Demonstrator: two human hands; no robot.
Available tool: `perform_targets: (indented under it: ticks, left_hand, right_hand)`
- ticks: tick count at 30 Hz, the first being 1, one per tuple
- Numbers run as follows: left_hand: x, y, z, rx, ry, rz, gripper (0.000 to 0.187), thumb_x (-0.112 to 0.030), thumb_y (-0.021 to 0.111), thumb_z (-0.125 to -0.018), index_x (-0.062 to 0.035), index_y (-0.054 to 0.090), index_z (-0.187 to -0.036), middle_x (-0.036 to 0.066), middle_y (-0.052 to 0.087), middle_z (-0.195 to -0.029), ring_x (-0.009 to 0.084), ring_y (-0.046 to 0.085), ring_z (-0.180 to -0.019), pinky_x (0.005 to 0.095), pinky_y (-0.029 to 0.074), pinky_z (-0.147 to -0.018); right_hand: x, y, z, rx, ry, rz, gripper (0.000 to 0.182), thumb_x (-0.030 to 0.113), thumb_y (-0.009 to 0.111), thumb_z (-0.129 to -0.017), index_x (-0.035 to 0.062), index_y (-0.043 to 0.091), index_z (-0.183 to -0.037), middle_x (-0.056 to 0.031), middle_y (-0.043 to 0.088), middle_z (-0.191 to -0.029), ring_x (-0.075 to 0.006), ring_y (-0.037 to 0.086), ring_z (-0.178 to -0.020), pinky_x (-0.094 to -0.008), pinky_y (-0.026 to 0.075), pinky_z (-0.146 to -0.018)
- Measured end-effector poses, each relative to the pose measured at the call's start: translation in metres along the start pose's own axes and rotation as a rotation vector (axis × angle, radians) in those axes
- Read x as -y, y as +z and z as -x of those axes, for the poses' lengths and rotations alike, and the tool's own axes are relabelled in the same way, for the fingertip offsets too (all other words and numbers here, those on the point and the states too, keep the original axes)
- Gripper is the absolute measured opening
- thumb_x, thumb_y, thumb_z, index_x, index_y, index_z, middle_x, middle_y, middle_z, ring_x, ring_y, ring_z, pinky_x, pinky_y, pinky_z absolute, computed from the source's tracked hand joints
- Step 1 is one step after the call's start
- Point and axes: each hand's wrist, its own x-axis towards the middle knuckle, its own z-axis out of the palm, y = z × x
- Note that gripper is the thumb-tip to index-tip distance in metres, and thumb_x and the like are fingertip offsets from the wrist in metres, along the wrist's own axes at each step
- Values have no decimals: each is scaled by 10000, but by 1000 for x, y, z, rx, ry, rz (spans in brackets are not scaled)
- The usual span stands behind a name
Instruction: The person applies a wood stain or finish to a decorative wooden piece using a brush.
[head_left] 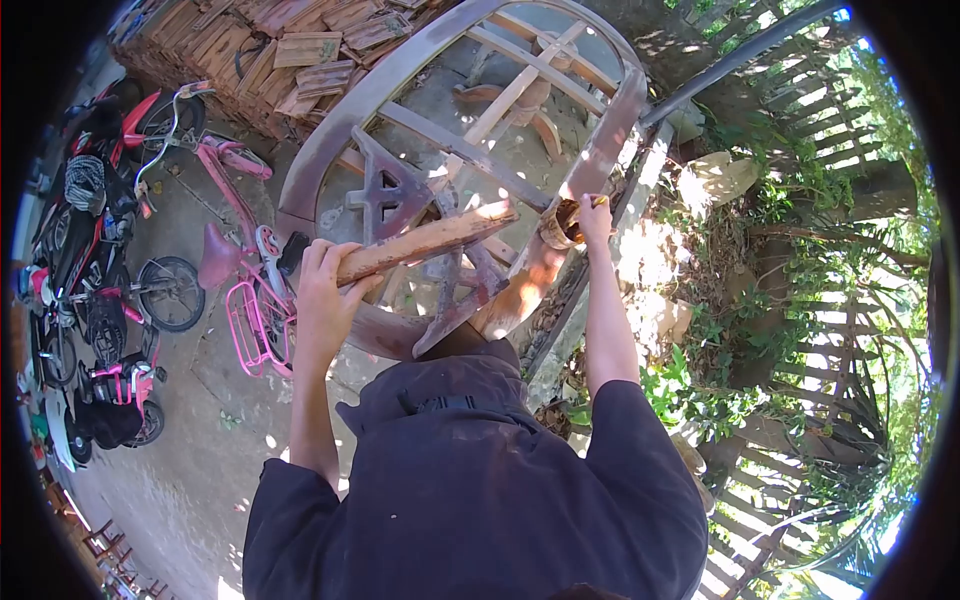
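My left hand (pixel 325 285) is closed around one end of a long wooden piece (pixel 430 243) with a rough, patchy brown surface. The piece slants up to the right above a large curved wooden frame (pixel 600 150). An open round container (pixel 555 232) with something dark brown inside rests on the frame's right side. My right hand (pixel 597 218) is closed at the container's mouth, its fingers pinched together. A small yellowish bit shows at those fingers, but what they hold is mostly hidden. A dark carved wooden part (pixel 388 190) with cut-outs lies across the frame's slats.
A pink bicycle (pixel 235 225) and several motorbikes (pixel 100 250) stand on the concrete at left. Stacked tiles (pixel 310 55) are at the upper left. A dark pole (pixel 745 60) slants at the upper right, with plants (pixel 780 210) and a slatted fence (pixel 830 130) beyond.
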Motion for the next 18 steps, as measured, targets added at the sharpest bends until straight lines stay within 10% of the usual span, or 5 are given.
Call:
perform_targets:
  ticks: [10, 14, 18]
  left_hand:
    - [-5, -1, 5, 26, -21, 245, 674, 14, 817, -819, -49, 560, -1439, 89, 601, -1141, 235, 634, -1096, 358, 494, -999]
    - [12, 26, 8, -92, -77, 437, 649, 55, 848, -787, -35, 580, -1372, 86, 662, -1179, 187, 653, -1122, 337, 508, -1027]
    - [19, 45, 8, -193, -103, 773, 546, 77, 860, -789, -15, 605, -1264, 98, 707, -1200, 179, 673, -1136, 329, 523, -1036]
  right_hand:
    - [69, -64, 63, -300, -164, -315, 252, 290, 596, -1061, 43, 625, -1101, -177, 776, -930, -389, 752, -906, -478, 562, -820]
    - [55, -71, 64, -54, -311, 68, 209, 277, 605, -1060, 69, 610, -1083, -208, 756, -887, -430, 743, -858, -511, 558, -751]
    - [67, -76, 85, -200, -420, -194, 193, 273, 612, -1054, 81, 606, -1078, -237, 740, -874, -465, 726, -850, -545, 545, -727]
